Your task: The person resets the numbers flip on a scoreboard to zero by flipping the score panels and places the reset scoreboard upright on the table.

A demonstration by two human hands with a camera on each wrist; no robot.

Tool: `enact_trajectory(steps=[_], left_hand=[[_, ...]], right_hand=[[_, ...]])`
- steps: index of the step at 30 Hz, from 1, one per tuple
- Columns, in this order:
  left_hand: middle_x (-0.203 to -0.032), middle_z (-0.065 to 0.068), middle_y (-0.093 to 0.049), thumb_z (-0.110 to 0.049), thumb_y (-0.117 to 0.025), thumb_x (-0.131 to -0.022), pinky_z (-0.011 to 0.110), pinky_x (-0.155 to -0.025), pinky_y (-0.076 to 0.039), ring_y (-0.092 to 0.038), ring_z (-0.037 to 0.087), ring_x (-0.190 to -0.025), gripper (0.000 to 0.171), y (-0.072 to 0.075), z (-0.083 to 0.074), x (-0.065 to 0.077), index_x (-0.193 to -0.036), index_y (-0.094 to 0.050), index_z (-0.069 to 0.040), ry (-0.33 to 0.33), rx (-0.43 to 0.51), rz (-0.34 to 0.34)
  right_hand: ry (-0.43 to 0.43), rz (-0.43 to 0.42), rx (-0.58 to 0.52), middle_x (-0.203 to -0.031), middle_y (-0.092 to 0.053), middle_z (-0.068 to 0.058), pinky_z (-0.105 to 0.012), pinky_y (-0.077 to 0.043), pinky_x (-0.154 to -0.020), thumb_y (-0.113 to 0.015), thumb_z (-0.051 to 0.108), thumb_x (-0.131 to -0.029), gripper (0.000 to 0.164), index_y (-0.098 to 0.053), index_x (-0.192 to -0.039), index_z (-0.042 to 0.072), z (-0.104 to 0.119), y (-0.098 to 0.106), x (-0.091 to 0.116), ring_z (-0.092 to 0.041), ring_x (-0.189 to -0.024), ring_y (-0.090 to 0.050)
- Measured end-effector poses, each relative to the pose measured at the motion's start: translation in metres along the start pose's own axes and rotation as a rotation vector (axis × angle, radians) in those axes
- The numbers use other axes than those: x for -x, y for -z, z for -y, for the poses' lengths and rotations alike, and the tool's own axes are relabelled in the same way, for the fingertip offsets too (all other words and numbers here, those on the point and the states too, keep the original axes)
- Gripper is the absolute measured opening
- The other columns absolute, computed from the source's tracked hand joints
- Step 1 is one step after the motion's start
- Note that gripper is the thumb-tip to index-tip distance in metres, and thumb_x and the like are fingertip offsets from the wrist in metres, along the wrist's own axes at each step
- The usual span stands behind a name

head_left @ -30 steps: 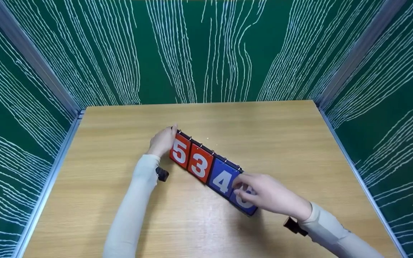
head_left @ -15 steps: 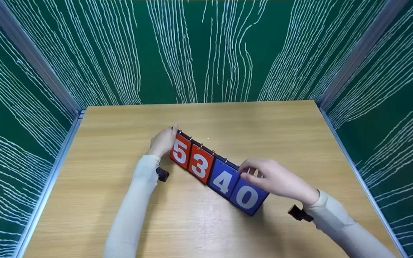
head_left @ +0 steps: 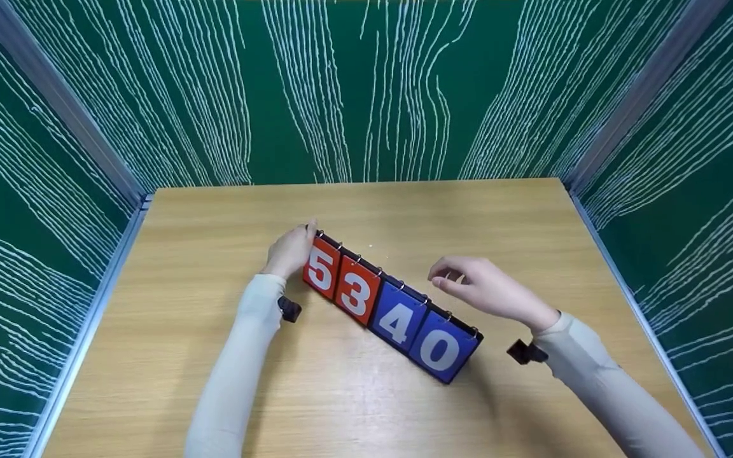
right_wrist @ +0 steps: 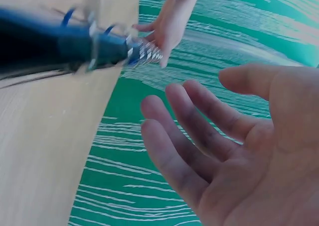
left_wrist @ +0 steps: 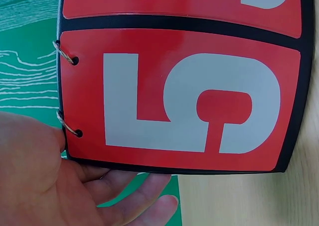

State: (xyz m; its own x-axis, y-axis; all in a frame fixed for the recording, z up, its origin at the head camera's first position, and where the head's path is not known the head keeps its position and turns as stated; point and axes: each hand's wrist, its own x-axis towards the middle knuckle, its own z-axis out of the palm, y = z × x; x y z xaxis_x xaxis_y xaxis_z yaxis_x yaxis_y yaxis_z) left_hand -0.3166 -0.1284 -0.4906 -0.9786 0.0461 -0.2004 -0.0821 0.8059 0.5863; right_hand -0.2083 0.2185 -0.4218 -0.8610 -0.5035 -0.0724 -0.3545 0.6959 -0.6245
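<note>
A flip scoreboard (head_left: 376, 324) stands slanted on the table, its ring-bound cards reading 5 and 3 on red, then 4 and 0 on blue. My left hand (head_left: 289, 252) holds its far left end. Close up in the left wrist view, the red card (left_wrist: 149, 101) with the 5 fills the middle, and the fingers (left_wrist: 127, 196) reach behind the board's side edge. Past the board's top edge on the right, my right hand (head_left: 490, 289) hovers with loosely bent fingers and holds nothing. Its palm and spread fingers show in the right wrist view.
The wooden table (head_left: 214, 381) lies under everything. Green walls (head_left: 404, 95) with wavy white lines rise at the back and both sides, joined by metal posts (head_left: 646, 95) at the corners. Both wrists carry small black devices (head_left: 525, 352).
My right hand has moved up off the blue 0 card and away past the board's top edge, uncovering the card and its rings. The left hand and the scoreboard have stayed in place.
</note>
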Motion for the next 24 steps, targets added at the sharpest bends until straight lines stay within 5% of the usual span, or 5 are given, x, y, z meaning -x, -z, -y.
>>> enact_trajectory(steps=[15,24], left_hand=[[-0.128,0.017,-0.065,-0.051,-0.014,-0.11,0.052,-0.11,-0.044,-0.061,0.034,-0.125,0.07,0.001,-0.001,0.001,-0.135,-0.06,-0.004,-0.021,-0.053,-0.022],[-0.113,0.015,-0.064,-0.051,-0.014,-0.11,0.049,-0.105,-0.045,-0.06,0.03,-0.108,0.069,0.002,-0.001,0.002,-0.13,-0.061,-0.005,-0.01,-0.027,-0.012]], right_hand=[[-0.039,0.227,-0.045,-0.11,-0.071,-0.007,-0.042,-0.057,-0.089,-0.053,0.027,-0.106,0.024,-0.066,-0.12,0.012,-0.023,-0.008,-0.055,-0.024,-0.099,-0.069],[-0.082,0.381,-0.093,-0.12,-0.07,-0.012,-0.042,-0.056,-0.092,-0.05,0.027,-0.106,0.032,-0.062,-0.128,0.006,-0.041,-0.018,-0.086,-0.027,-0.107,-0.069]])
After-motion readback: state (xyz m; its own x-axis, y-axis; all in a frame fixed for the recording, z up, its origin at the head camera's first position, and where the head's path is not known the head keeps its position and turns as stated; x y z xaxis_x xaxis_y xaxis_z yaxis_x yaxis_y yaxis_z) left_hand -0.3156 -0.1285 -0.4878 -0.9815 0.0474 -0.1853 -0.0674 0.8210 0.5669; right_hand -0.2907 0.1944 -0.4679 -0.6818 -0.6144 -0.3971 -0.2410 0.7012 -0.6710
